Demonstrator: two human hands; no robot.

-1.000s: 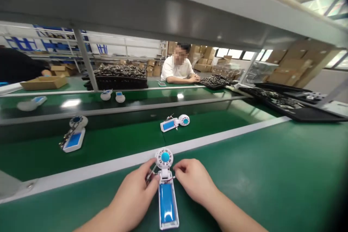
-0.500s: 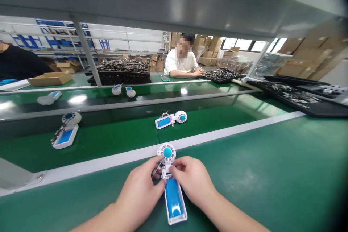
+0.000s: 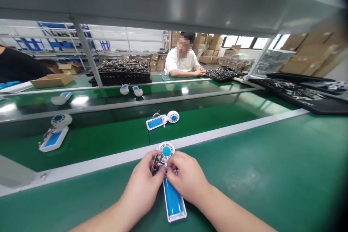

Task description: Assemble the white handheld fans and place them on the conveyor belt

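Observation:
A white handheld fan (image 3: 174, 199) with its housing laid open rests on the green bench in front of me, round head away from me. A long blue battery lies in its handle. My left hand (image 3: 143, 181) is closed beside the neck, gripping a small dark circuit board (image 3: 156, 165) between thumb and fingers. My right hand (image 3: 189, 175) is closed over the neck from the other side, fingertips pinched together close to the board. What those fingertips hold is hidden, as is most of the neck.
Open fans (image 3: 163, 120) lie on the green conveyor belt (image 3: 108, 136) beyond a pale rail; others sit on a farther belt. Black trays of parts (image 3: 123, 72) stand at the back and right. A co-worker (image 3: 182, 59) sits opposite. A grey shelf (image 3: 174, 0) hangs overhead.
The circuit board has turned up into view in my left hand. My right hand has moved in over the neck. Fans on the near belt have shifted left, those on the far belt right.

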